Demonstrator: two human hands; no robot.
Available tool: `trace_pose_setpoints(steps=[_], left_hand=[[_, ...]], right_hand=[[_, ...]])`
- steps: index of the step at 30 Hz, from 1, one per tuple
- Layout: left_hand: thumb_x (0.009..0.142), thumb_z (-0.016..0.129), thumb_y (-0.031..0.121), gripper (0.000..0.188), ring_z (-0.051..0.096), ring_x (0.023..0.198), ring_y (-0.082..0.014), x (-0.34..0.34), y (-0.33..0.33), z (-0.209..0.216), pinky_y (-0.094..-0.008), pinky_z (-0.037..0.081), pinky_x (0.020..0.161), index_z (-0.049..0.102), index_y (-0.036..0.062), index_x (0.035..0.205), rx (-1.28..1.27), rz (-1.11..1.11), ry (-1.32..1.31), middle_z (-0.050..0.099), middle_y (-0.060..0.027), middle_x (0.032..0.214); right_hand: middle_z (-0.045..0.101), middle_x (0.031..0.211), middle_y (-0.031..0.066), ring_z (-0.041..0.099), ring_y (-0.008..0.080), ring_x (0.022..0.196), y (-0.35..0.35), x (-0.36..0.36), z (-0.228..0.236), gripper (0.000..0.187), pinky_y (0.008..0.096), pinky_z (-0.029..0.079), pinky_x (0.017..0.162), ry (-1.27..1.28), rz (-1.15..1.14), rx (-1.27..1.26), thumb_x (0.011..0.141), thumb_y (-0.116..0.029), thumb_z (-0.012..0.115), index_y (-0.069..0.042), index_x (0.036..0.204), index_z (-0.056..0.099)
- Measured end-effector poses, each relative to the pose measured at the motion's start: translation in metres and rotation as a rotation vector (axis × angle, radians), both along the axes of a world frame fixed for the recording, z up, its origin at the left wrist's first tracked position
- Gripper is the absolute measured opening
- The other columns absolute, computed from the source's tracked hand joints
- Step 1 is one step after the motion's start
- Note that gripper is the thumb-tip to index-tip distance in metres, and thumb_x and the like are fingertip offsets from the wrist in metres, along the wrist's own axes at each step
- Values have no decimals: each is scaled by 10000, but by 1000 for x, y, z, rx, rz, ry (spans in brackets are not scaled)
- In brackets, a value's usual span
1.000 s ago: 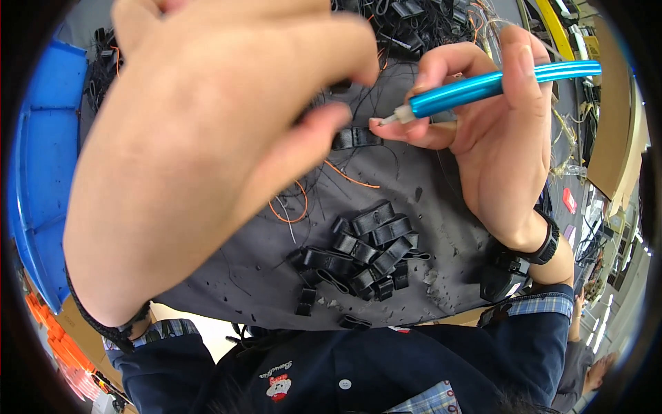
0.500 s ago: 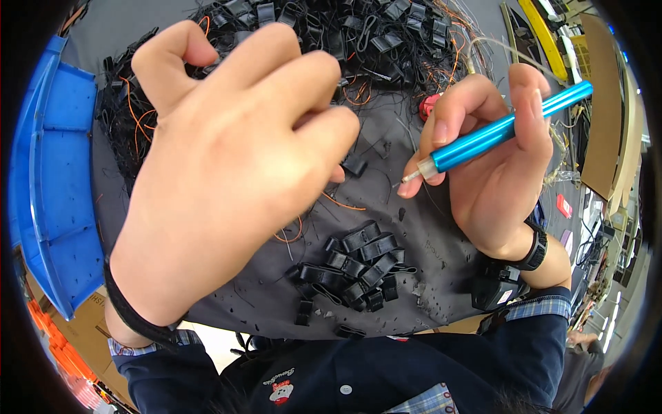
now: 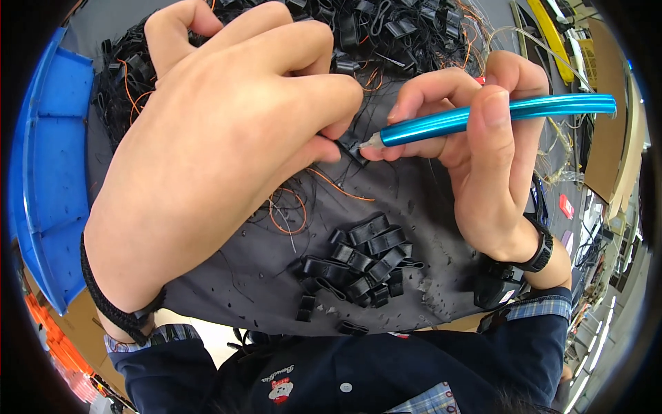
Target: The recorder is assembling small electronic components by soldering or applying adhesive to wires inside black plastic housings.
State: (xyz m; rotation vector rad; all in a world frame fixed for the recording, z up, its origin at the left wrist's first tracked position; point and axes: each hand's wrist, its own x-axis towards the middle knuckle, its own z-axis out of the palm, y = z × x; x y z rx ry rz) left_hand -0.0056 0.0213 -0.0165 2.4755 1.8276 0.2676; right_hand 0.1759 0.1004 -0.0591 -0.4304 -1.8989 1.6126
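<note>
My left hand (image 3: 227, 131) is closed in a pinch, its thumb and forefinger on a small black strap loop (image 3: 355, 153) that is mostly hidden by the fingers. Facing it, my right hand (image 3: 486, 148) grips a shiny blue pen-shaped tool (image 3: 441, 125) between thumb and fingers. The tool slants slightly, its pale tip pointing left and close against the black loop; I cannot tell whether they touch. Below both hands lies a small pile of black strap loops (image 3: 358, 259) on the dark grey cloth (image 3: 407, 200).
A tangled heap of black loops (image 3: 407, 31) with orange and black threads spreads across the back. Loose orange thread (image 3: 303, 207) lies mid-table. Blue bins (image 3: 58, 152) stand at the left edge. A black box-like object (image 3: 496, 284) sits by my right wrist, cardboard (image 3: 607, 110) farther right.
My left hand has shifted slightly and now pinches a black loop. My right hand has brought the blue tool's tip left and up to it, the tool now lying flatter.
</note>
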Motion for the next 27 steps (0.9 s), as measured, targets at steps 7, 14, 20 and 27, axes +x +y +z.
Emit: trace_pose_setpoints(steps=[7, 14, 20, 27], left_hand=[[616, 708, 95, 198, 442, 786, -151, 0, 3, 3, -349, 230, 796, 551, 133, 731, 12, -20, 37, 437, 26, 774], [600, 700, 88, 218, 449, 801, -156, -3, 0, 7, -345, 227, 797, 537, 127, 740, 18, -21, 85, 455, 27, 777], [601, 701, 97, 218, 448, 785, -160, -3, -3, 11, -340, 227, 791, 536, 120, 741, 23, -27, 95, 466, 29, 769], [585, 703, 102, 221, 442, 768, -163, -2, 0, 9, -334, 227, 770, 527, 115, 717, 49, -44, 97, 454, 25, 754]], right_hand=[[490, 946, 235, 618, 252, 768, -2, 1, 1, 262, 418, 565, 724, -38, -68, -85, 978, -341, 237, -98, 1066, 197], [495, 938, 229, 611, 247, 771, -5, -3, 5, 279, 423, 564, 728, -89, -150, -152, 972, -371, 259, -113, 1066, 208], [494, 934, 229, 610, 248, 779, -5, -3, 7, 283, 424, 564, 729, -116, -135, -137, 971, -370, 261, -103, 1049, 212], [490, 943, 234, 609, 250, 783, -5, -1, 5, 285, 423, 562, 731, -121, -143, -122, 972, -363, 260, -102, 1073, 208]])
